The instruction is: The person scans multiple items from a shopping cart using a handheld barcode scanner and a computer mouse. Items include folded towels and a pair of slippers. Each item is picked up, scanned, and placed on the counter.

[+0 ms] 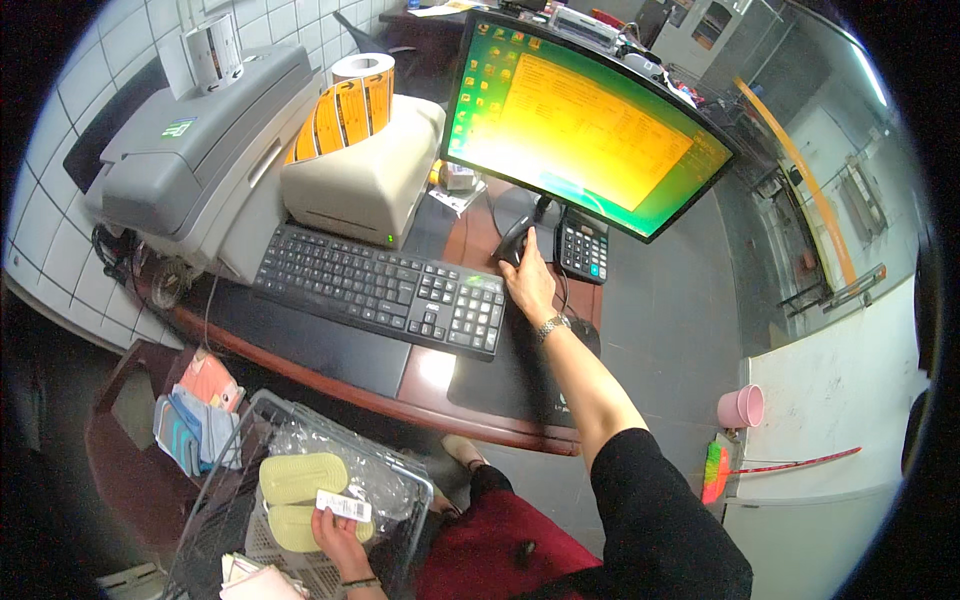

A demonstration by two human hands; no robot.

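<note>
My right hand (pixel 531 283) reaches across the desk, its fingers closed round a black handheld scanner (pixel 514 242) near the foot of the monitor. Low in the picture, my left hand (pixel 338 540) pinches a white barcode label (pixel 343 505) over a pair of yellow-green slippers (pixel 303 479). The slippers lie soles up among clear plastic wrapping (pixel 385 478) inside a grey wire basket (pixel 425 510). Part of the lower slipper is hidden behind the label and my left hand.
A black keyboard (pixel 380 290) lies in front of a label printer (pixel 350 185) with an orange label roll (pixel 345 115). A calculator (pixel 583 246) sits beneath the lit monitor (pixel 590 120). A larger grey printer (pixel 200 130) stands left. Folded cloth items (pixel 198 410) rest beside the basket.
</note>
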